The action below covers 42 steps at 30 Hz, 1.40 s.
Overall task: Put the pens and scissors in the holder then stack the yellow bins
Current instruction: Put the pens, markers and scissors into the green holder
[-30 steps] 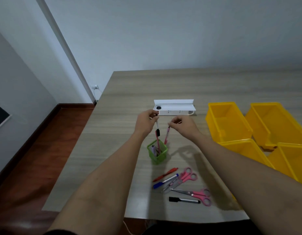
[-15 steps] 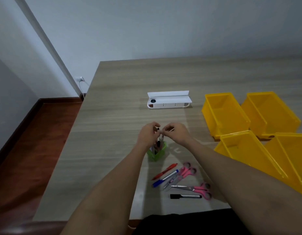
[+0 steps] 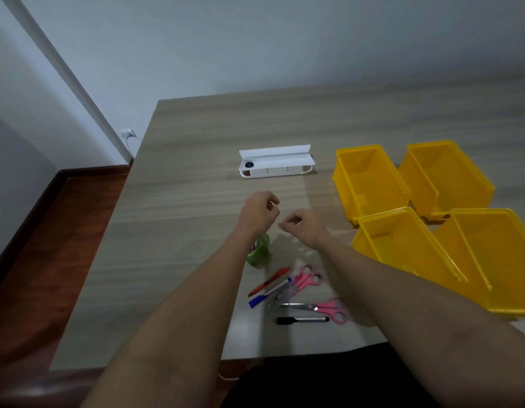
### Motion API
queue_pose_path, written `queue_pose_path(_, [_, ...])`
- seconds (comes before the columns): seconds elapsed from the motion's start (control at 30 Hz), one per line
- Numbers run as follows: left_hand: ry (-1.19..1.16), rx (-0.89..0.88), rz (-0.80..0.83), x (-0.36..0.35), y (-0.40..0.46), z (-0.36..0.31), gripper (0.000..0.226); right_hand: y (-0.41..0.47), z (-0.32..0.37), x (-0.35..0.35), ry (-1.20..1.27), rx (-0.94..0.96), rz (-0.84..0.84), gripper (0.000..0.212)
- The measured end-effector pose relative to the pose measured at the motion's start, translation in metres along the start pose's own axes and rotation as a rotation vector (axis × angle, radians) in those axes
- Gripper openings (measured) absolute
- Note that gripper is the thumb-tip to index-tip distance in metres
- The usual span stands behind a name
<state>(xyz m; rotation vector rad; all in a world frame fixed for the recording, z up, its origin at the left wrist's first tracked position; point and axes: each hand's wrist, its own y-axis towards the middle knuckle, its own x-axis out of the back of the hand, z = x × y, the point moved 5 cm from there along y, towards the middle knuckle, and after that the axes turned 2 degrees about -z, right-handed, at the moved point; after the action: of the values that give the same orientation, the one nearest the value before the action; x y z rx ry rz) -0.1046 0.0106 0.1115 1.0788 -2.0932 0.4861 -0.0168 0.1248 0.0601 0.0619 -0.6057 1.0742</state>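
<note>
Hovering above the green holder [image 3: 259, 252], the left hand [image 3: 259, 214] and right hand [image 3: 303, 228] had their fingers loosely curled and held nothing. The holder, partly hidden by the left forearm, stood on the table [image 3: 190, 219] with pens inside. Nearer the person lay a red pen [image 3: 268, 281], a blue pen [image 3: 270, 292], a black marker [image 3: 302, 320] and two pink scissors [image 3: 307, 278] [image 3: 323, 309]. Four yellow bins [image 3: 370, 181] sat unstacked at right.

bare table [image 3: 196, 231] left, yellow bins [image 3: 402, 245] crowding right
</note>
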Motion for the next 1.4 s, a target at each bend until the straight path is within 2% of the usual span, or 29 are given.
queue_pose_path(0.27, [0.108, 0.230, 0.285, -0.079, -0.065, 0.054, 0.021, -0.035, -0.067, -0.034, -0.258, -0.077, 0.142, 0.017])
queue_pose_path(0.43, [0.150, 0.353, 0.299, -0.098, -0.082, 0.085, 0.027, -0.045, -0.084, -0.045, -0.433, -0.016, 0.131, 0.020])
queue_pose_path(0.57, [0.171, 0.370, 0.254, -0.110, -0.088, 0.092, 0.019, -0.047, -0.089, -0.049, -0.559, 0.082, 0.130, 0.021])
queue_pose_path(0.7, [0.150, 0.411, 0.246, -0.124, -0.097, 0.097, 0.011, -0.050, -0.096, -0.054, -0.573, 0.121, 0.153, 0.021])
queue_pose_path(0.8, [0.183, 0.377, 0.242, -0.129, -0.101, 0.099, 0.009, -0.052, -0.101, -0.058, -0.624, 0.152, 0.177, 0.023])
queue_pose_path(0.97, [0.379, 0.302, 0.352, -0.129, -0.104, 0.096, 0.040, -0.052, -0.104, -0.063, -0.702, 0.205, 0.222, 0.031])
queue_pose_path(1.17, [0.635, 0.193, 0.364, -0.120, -0.106, 0.099, 0.036, -0.040, -0.092, -0.070, -0.795, 0.273, 0.320, 0.021])
queue_pose_path(1.4, [0.637, 0.257, 0.392, -0.111, -0.104, 0.105, 0.027, -0.034, -0.085, -0.082, -1.043, 0.345, 0.561, 0.031])
